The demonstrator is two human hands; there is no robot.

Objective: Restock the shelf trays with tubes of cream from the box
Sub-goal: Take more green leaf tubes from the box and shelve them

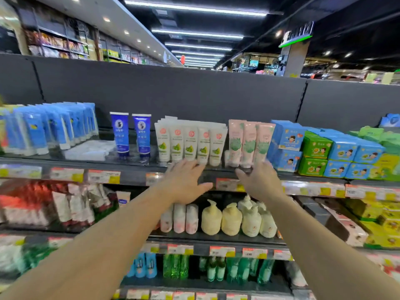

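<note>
Both hands are raised empty to the top shelf's front edge.

The left hand (186,182) and right hand (259,180) are spread open; upright white tubes (190,144) stand just beyond the left fingers (184,165), pink tubes (249,144) beyond the right.

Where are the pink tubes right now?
The pink tubes stand on the top shelf, centre-right, between the white tubes and the blue boxes, just above the right hand.

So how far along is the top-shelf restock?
Looks mostly done: white tubes and pink tubes stand in full rows. In hand: nothing; left hand and right hand reach empty toward the shelf edge. Left: unclear, the box isn't visible.
</note>
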